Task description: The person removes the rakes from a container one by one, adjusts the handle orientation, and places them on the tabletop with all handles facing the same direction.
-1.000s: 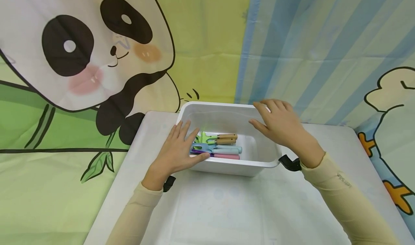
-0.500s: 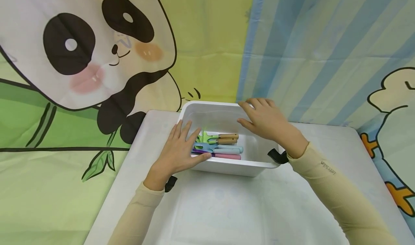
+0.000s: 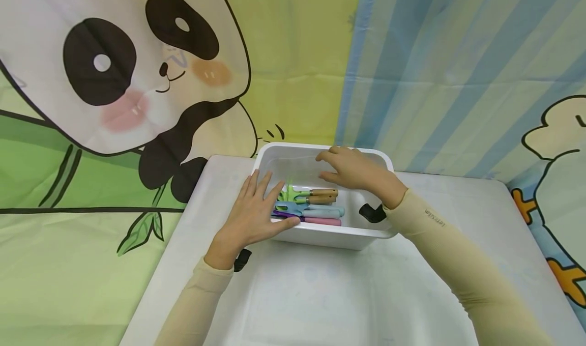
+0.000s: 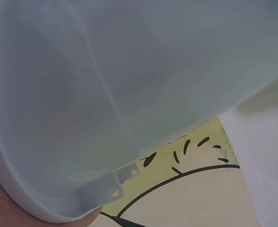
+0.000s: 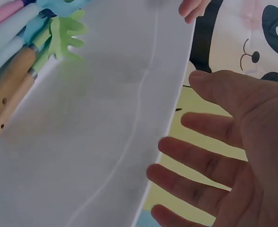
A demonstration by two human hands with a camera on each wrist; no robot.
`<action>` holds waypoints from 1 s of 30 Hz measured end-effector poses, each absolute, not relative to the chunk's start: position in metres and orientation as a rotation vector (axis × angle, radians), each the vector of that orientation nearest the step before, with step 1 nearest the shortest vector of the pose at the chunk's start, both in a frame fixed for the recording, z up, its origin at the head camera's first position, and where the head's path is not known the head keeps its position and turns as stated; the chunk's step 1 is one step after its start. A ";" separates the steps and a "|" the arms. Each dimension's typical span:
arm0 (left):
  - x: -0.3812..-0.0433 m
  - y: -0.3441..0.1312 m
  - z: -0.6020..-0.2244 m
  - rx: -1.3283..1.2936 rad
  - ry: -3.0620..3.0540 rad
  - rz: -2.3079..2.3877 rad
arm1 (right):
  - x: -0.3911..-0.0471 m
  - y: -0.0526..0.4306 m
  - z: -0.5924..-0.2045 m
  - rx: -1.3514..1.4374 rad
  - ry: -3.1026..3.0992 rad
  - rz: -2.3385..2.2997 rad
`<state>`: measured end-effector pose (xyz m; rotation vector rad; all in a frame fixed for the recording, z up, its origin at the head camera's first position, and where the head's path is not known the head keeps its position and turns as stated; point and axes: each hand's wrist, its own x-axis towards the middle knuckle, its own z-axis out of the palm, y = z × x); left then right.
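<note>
While the white bin (image 3: 320, 238) is touched by the spread left hand (image 3: 251, 214), the right hand (image 3: 351, 169) is held above, fingers parted.

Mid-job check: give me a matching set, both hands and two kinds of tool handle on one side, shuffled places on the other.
Column one
1. left hand
2. right hand
3. pink handle
4. wooden handles

Column two
A. along the near wall of the white bin
B. raised near the bin's far side, apart from the tools
C. of all the handles, farthest from the near wall
D. at the bin's left end, fingers spread

Pairs: 1-D, 2-B, 3-A, 4-C
</note>
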<state>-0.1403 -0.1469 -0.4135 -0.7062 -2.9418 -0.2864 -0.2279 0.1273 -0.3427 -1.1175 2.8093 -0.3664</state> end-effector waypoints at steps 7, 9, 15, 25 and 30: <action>-0.141 -0.147 -0.414 -0.701 -2.956 -0.283 | -0.249 0.115 -0.361 -1.161 2.576 -0.601; -0.142 -0.147 -0.414 -0.700 -2.956 -0.278 | -0.255 0.112 -0.367 -1.177 2.524 -0.628; -0.142 -0.147 -0.415 -0.698 -2.956 -0.282 | -0.269 0.101 -0.382 -1.147 2.401 -0.636; -0.143 -0.146 -0.416 -0.713 -2.937 -0.288 | -0.282 0.092 -0.407 -1.054 2.314 -0.675; -0.142 -0.147 -0.415 -0.713 -2.945 -0.277 | -0.282 0.090 -0.421 -0.995 2.218 -0.704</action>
